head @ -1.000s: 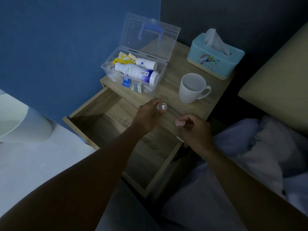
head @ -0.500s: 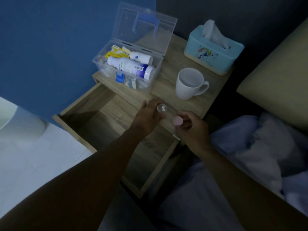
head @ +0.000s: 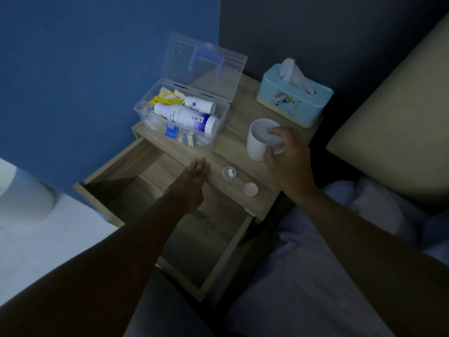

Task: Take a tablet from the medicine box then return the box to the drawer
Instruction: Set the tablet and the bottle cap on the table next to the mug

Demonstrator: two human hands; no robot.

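Medicine box (head: 213, 132) open, bottle (head: 185, 117) label unreadable

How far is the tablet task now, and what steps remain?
Done: a small clear container with two white tablets stands on the nightstand, its pink cap beside it. In hand: the right hand grips the white mug; the left hand is empty. Left: the medicine box is open, the drawer pulled out.

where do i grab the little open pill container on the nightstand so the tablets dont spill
Pinch the small clear container by its side wall, coming straight down from above with thumb and finger on opposite sides. It stands upright, mouth open, two tablets loose inside, so keep it level.
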